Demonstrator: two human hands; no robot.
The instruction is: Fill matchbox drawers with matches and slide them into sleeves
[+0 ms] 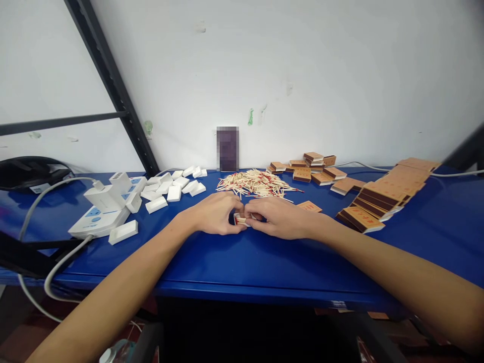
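Observation:
My left hand (217, 214) and my right hand (280, 217) meet at the middle of the blue table, fingertips almost touching. Between them is a small white matchbox tray (248, 223) with some matches (240, 220) lying in it. The left thumb and fingers close around its left end. My right thumb and curled fingers press at its right end, partly covering tray and matches. Just beyond the hands lies a loose pile of red-tipped matches (260, 182). An orange matchbox sleeve (309, 206) lies flat beside my right wrist.
Several white trays (174, 193) are scattered at left, near a power strip (99, 221) with chargers and cables. Matchboxes (313, 164) stand in a heap at back right; stacked orange sleeves (393, 189) lean farther right. A black shelf post (113, 80) rises at left. The table's front edge (242, 292) is close.

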